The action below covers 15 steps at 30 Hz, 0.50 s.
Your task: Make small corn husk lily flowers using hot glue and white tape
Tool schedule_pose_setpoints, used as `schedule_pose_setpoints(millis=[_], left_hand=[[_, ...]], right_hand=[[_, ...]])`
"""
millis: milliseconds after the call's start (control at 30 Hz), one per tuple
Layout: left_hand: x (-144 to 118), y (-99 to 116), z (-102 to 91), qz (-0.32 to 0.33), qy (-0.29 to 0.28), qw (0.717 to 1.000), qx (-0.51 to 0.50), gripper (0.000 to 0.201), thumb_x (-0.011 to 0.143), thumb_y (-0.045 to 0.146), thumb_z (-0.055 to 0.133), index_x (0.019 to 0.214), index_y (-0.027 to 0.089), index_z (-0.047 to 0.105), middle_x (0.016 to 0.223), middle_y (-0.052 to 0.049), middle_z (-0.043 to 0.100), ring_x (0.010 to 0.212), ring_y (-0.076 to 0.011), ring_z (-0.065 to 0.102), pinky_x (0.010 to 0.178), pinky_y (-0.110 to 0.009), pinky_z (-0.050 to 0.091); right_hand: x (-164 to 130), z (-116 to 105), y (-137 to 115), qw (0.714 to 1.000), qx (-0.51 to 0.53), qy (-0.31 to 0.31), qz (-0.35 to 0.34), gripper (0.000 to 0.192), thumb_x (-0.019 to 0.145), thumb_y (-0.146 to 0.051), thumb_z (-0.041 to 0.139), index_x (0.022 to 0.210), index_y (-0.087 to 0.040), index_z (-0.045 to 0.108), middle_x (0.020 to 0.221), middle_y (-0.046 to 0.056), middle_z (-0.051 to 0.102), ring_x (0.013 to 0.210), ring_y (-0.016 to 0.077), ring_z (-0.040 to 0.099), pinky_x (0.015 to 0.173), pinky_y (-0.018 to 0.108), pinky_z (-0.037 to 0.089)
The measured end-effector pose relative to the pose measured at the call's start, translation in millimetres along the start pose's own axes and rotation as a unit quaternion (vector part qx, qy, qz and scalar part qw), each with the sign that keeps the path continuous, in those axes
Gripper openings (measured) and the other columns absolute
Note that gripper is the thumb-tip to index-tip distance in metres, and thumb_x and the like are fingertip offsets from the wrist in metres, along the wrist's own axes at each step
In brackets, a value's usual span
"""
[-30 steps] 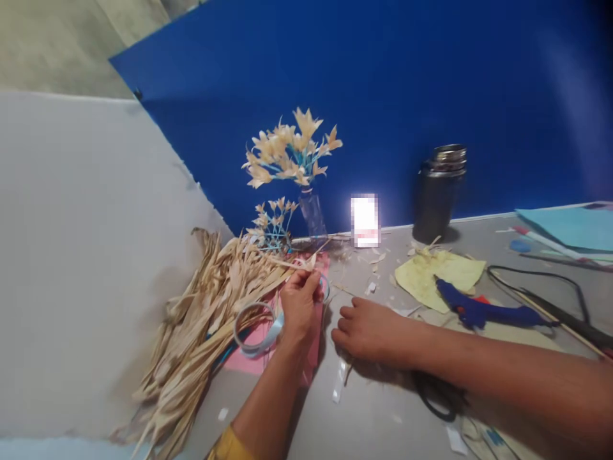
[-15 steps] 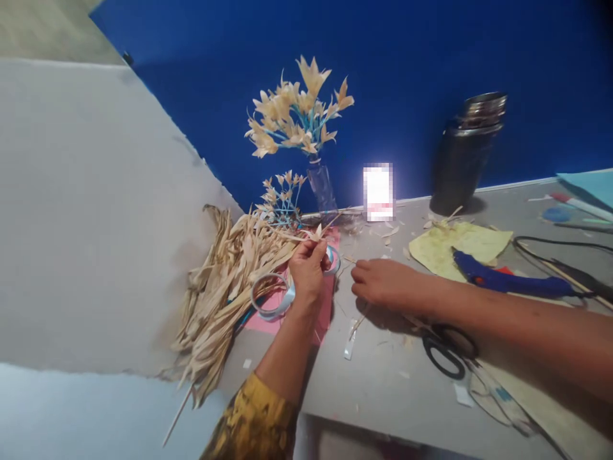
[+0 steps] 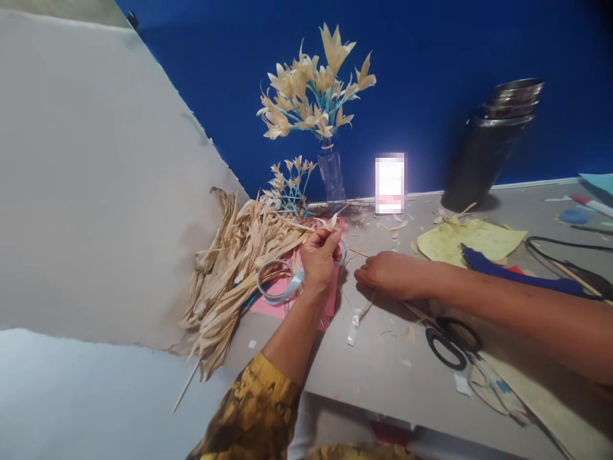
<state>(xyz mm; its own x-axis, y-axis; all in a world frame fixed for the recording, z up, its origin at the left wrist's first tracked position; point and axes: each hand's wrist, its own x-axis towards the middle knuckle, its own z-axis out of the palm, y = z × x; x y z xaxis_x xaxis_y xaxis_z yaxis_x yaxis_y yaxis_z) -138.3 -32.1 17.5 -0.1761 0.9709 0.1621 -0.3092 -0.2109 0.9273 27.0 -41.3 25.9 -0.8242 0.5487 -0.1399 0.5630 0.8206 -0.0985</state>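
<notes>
With our left hand (image 3: 320, 260) we pinch a small pale flower (image 3: 329, 222) above a pink sheet (image 3: 272, 310), next to a big pile of dry husks (image 3: 253, 239). Our right hand (image 3: 389, 275) is low over the gray table (image 3: 383, 374), near the black scissors (image 3: 447, 350). At the back, a bunch of pale flowers (image 3: 309, 86) stands in a clear bottle (image 3: 332, 171) by the blue wall (image 3: 421, 70).

The left sleeve (image 3: 256, 402) is yellow, blotched dark.

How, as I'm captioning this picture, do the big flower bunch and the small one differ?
The big bunch stands high in a clear bottle; the small bunch sits lower, its base hard to make out. The big bunch has larger blooms; the small bunch, finer ones. Both share pale blooms and blue stems.
</notes>
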Motion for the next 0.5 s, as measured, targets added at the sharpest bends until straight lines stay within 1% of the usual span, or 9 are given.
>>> schedule_pose_setpoints(millis=[133,300,400,500], left_hand=[[1.1,1.7,-1.0,-0.003,0.011,1.0,-0.003,0.04,0.068,0.042,0.089,0.066,0.018,0.057,0.051,0.007,0.05,0.046,-0.0056,0.042,0.048,-0.021,0.033],[2.3,2.9,-2.9,0.0,0.005,1.0,-0.001,0.038,0.07,0.039,0.088,0.066,0.018,0.056,0.052,0.006,0.051,0.046,-0.0059,0.043,0.048,-0.021,0.033],[2.7,2.0,-2.8,-0.004,0.015,1.0,-0.001,0.04,0.068,0.04,0.089,0.067,0.018,0.056,0.052,0.007,0.051,0.046,-0.0055,0.043,0.047,-0.02,0.033],[2.9,1.2,-2.4,-0.011,0.019,1.0,-0.002,0.041,0.065,0.04,0.09,0.067,0.018,0.055,0.052,0.007,0.051,0.045,-0.0053,0.043,0.047,-0.02,0.033]], right_hand=[[-0.8,-2.6,-4.0,1.0,-0.007,-0.004,-0.016,0.013,0.093,-0.013,0.058,0.097,-0.016,0.07,0.088,0.01,0.074,0.08,0.0227,0.066,0.069,0.033,0.037],[-2.3,-5.3,-3.3,1.0,0.01,0.005,0.014,0.013,0.092,-0.015,0.059,0.099,-0.018,0.068,0.088,0.007,0.074,0.074,0.0201,0.066,0.06,0.03,0.033],[-0.9,-7.1,-1.1,1.0,0.019,0.0,0.011,0.012,0.091,-0.016,0.06,0.097,-0.02,0.069,0.092,0.004,0.075,0.076,0.0175,0.068,0.058,0.028,0.033],[0.1,-7.2,-2.8,1.0,0.006,-0.004,0.006,0.013,0.092,-0.017,0.06,0.097,-0.021,0.071,0.086,0.003,0.075,0.072,0.0179,0.068,0.056,0.029,0.032]])
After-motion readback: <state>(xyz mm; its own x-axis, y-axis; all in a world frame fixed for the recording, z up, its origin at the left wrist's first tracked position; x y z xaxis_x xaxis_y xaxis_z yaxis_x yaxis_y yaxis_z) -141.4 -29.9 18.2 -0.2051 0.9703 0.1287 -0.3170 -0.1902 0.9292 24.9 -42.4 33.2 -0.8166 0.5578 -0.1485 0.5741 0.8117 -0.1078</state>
